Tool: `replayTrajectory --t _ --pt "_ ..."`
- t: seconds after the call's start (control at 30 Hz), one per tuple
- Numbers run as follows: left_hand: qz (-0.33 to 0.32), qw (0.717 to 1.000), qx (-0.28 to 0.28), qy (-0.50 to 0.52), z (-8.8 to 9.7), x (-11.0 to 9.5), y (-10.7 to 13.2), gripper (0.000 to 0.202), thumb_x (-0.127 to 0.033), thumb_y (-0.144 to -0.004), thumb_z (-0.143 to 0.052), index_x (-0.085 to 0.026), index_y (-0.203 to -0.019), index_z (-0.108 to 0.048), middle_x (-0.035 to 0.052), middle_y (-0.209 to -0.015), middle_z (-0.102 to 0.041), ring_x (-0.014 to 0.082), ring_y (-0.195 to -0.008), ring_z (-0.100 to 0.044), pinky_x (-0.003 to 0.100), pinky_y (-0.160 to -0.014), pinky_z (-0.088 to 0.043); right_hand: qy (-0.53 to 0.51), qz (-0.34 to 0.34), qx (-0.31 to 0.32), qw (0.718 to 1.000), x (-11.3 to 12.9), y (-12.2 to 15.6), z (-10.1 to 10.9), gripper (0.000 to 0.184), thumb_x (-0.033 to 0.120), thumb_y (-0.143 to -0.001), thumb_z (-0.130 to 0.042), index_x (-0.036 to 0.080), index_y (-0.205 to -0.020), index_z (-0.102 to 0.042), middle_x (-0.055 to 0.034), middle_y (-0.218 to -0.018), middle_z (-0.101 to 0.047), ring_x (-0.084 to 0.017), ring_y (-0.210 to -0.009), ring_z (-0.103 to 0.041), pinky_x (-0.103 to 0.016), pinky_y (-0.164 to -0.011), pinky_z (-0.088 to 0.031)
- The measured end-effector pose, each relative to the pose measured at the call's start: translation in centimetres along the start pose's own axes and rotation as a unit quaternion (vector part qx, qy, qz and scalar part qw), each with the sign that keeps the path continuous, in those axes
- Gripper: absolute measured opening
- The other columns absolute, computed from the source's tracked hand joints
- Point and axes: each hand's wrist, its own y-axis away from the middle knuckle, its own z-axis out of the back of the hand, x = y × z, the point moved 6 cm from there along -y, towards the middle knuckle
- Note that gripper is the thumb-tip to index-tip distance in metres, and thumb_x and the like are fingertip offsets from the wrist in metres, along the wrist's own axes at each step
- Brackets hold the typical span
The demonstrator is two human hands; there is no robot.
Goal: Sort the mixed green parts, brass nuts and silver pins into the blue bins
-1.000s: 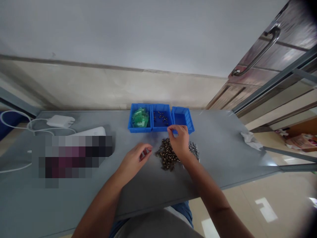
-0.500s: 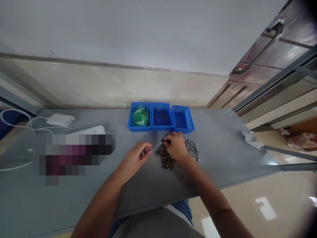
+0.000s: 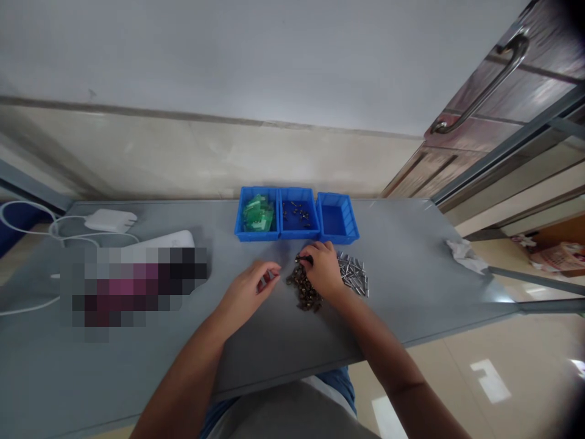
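My right hand (image 3: 323,269) rests at the top of a heap of small brass threaded fasteners (image 3: 304,291), its finger and thumb pinching a small dark piece from the heap. My left hand (image 3: 249,289) hovers just left of the heap, its fingers curled around a small metal part (image 3: 267,280). To the right of my right hand lies a group of silver metal pins (image 3: 354,277). Above both hands stand three joined blue bins: one with green circuit pieces (image 3: 249,210), one with a few dark fasteners (image 3: 292,228), and one with nothing visible inside (image 3: 337,218).
The grey metal table (image 3: 388,292) holds a white power adapter (image 3: 110,221) with its cable, a white object (image 3: 169,239), a pixelated patch (image 3: 132,292) and crumpled tissue (image 3: 465,256). A door with a metal handle (image 3: 484,85) stands at upper right.
My right hand has moved down from the blue bins onto the brass heap and pinched a piece. My left hand has stayed almost still. The view has tilted slightly.
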Motion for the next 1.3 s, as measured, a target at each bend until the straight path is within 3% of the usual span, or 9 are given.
replayTrajectory --t 0.37,0.5,0.6,0.7,0.8,0.9,1.1,1.3 --pt "0.012 1.000 0.009 -0.001 -0.2 0.2 0.0 0.014 -0.021 -0.084 -0.046 -0.022 -0.097 -0.049 -0.0003 -0.089 -0.057 0.0096 -0.070 -0.054 0.021 -0.062 -0.045 -0.012 0.002 -0.001 1.000 0.0 -0.1 -0.3 0.018 0.010 -0.075 -0.048 0.019 -0.075 -0.063 -0.0078 -0.085 -0.057 -0.022 -0.085 -0.041 -0.035 -0.074 -0.034" --pt "0.012 1.000 0.003 0.005 -0.1 0.1 0.1 0.014 -0.021 -0.083 -0.047 -0.022 -0.098 -0.049 -0.0010 -0.089 -0.057 0.0093 -0.071 -0.054 0.021 -0.064 -0.045 -0.131 -0.006 -0.026 0.991 0.4 0.3 0.3 0.013 0.012 -0.076 -0.050 0.018 -0.076 -0.061 -0.0062 -0.084 -0.057 -0.021 -0.084 -0.045 -0.034 -0.076 -0.035" --pt "0.017 0.999 -0.012 0.027 0.3 -0.3 0.0 0.018 -0.022 -0.083 -0.049 -0.023 -0.101 -0.047 -0.0008 -0.089 -0.058 0.0097 -0.073 -0.055 0.021 -0.063 -0.046 -0.318 -0.005 0.044 0.947 1.4 0.9 0.0 0.009 0.019 -0.077 -0.051 0.018 -0.081 -0.058 -0.0021 -0.077 -0.057 -0.015 -0.073 -0.049 -0.028 -0.069 -0.038" --pt "0.007 0.999 -0.029 0.045 0.7 -1.0 0.0 0.019 -0.024 -0.083 -0.050 -0.023 -0.102 -0.048 -0.0005 -0.087 -0.057 0.0097 -0.072 -0.055 0.021 -0.063 -0.046 -0.480 -0.014 0.138 0.866 2.9 1.8 -0.7 0.010 0.024 -0.078 -0.051 0.018 -0.083 -0.058 0.0000 -0.076 -0.055 -0.011 -0.069 -0.049 -0.025 -0.066 -0.037" --pt "-0.028 0.997 -0.041 0.055 1.1 -1.7 0.1 0.013 -0.024 -0.083 -0.049 -0.021 -0.095 -0.053 0.0003 -0.087 -0.056 0.0092 -0.071 -0.054 0.022 -0.065 -0.047 -0.572 -0.045 0.190 0.796 3.8 2.5 -1.2 0.010 0.026 -0.077 -0.053 0.019 -0.082 -0.058 0.0020 -0.072 -0.051 -0.008 -0.063 -0.044 -0.022 -0.060 -0.034" --pt "-0.051 0.995 -0.052 0.063 1.4 -2.0 0.2 0.010 -0.022 -0.083 -0.049 -0.020 -0.091 -0.055 0.0009 -0.085 -0.056 0.0089 -0.069 -0.053 0.022 -0.063 -0.047 -0.619 -0.079 0.213 0.752 3.9 2.8 -1.7 0.012 0.028 -0.075 -0.057 0.020 -0.084 -0.058 0.0036 -0.069 -0.048 -0.006 -0.056 -0.039 -0.020 -0.054 -0.030" --pt "-0.060 0.994 -0.058 0.064 1.3 -1.9 0.3 0.010 -0.019 -0.082 -0.050 -0.020 -0.091 -0.055 0.0005 -0.082 -0.055 0.0085 -0.067 -0.052 0.021 -0.062 -0.046 -0.651 -0.086 0.220 0.722 3.8 3.1 -2.2 0.014 0.028 -0.073 -0.060 0.021 -0.084 -0.060 0.0036 -0.068 -0.050 -0.006 -0.057 -0.039 -0.021 -0.055 -0.030" --pt "-0.063 0.995 -0.053 0.053 1.2 -1.8 0.3 0.010 -0.020 -0.082 -0.050 -0.020 -0.091 -0.055 0.0008 -0.083 -0.055 0.0087 -0.067 -0.052 0.022 -0.062 -0.045 -0.646 -0.093 0.211 0.728 3.4 3.1 -2.4 0.015 0.028 -0.071 -0.061 0.022 -0.085 -0.061 0.0035 -0.070 -0.052 -0.006 -0.057 -0.041 -0.021 -0.055 -0.031"
